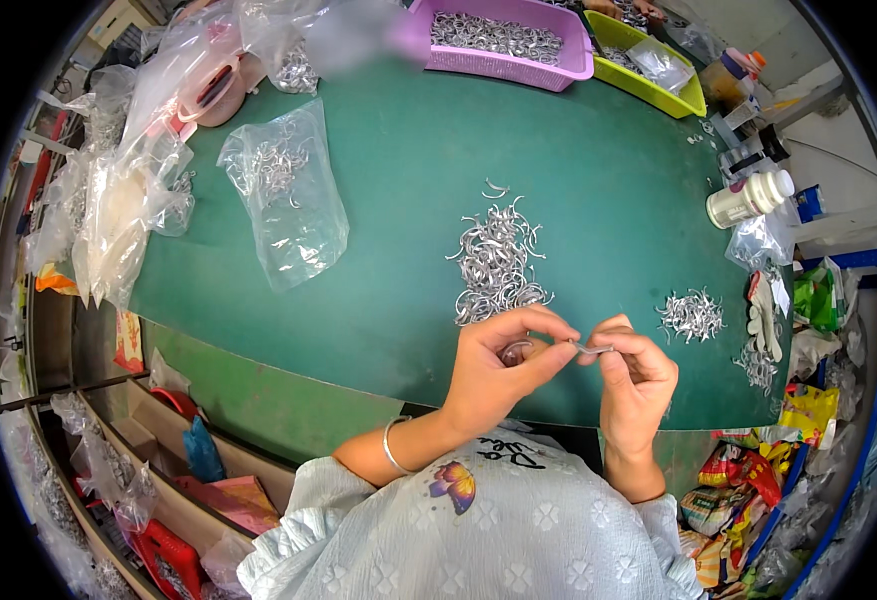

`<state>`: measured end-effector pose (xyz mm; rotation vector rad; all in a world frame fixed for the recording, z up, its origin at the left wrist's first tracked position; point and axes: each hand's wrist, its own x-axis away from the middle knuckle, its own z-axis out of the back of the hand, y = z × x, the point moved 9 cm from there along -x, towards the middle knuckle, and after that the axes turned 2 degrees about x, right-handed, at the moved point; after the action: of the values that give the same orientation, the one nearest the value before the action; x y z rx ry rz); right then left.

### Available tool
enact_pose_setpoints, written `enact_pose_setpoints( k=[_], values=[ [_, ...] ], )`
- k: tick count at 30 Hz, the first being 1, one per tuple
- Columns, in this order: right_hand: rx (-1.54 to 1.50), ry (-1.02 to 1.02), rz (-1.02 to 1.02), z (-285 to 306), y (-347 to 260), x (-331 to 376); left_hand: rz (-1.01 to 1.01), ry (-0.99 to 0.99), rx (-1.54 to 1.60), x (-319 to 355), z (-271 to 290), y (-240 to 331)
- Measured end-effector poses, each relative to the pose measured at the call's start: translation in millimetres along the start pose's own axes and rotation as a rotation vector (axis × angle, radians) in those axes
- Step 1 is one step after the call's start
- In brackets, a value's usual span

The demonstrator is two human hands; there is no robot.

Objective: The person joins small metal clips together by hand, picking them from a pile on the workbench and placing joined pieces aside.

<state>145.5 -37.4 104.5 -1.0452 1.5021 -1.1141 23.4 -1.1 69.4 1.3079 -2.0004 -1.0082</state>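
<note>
Between my two hands is a small curved silver metal piece (pixel 590 349), near the front edge of the green table. My left hand (pixel 503 365) pinches its left end between thumb and forefinger. Another curved piece (pixel 515 352) shows inside that hand's curled fingers. My right hand (pixel 638 385) pinches the other end with thumb and forefinger, its remaining fingers curled. Just beyond my left hand lies a heap of similar curved metal pieces (pixel 498 255). A smaller pile of silver pieces (pixel 691 316) sits to the right of my right hand.
On the green table (pixel 388 200) a clear plastic bag (pixel 298 230) holds more pieces. A purple basket (pixel 518 72) and a yellow-green basket (pixel 673 100) stand at the back. A white bottle (pixel 748 200) and a glove (pixel 761 315) lie along the right edge.
</note>
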Motion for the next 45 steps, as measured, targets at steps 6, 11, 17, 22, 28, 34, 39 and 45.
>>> enact_pose_setpoints(
  k=[6, 11, 17, 22, 28, 34, 39, 45],
  values=[
    [-0.049, 0.032, -0.021, -1, 2, 1, 0.093, -0.008, 0.12, 2, 0, -7],
    [0.145, 0.055, 0.121, -4, -10, 2, 0.057, -0.022, 0.065, 3, 4, -3],
    [0.459, 0.045, 0.28, -11, -20, -2, 0.067, 0.023, 0.023, 1, 14, -6],
    [0.379, 0.079, 0.037, 11, 38, -22, 0.289, 0.205, 0.153, -17, 40, -40],
    [0.9, -0.197, 0.043, 7, 105, -39, -0.066, 0.201, 0.081, -197, 47, 22],
    [1.067, -0.328, 0.153, -31, 110, -41, 0.105, 0.347, -0.007, -248, 75, 3],
    [1.065, -0.278, 0.217, -24, 110, -38, 0.35, 0.066, 0.198, -171, 64, -53],
    [1.066, -0.275, 0.317, -24, 103, -36, 0.552, 0.222, 0.747, -87, 67, -75]
  ],
)
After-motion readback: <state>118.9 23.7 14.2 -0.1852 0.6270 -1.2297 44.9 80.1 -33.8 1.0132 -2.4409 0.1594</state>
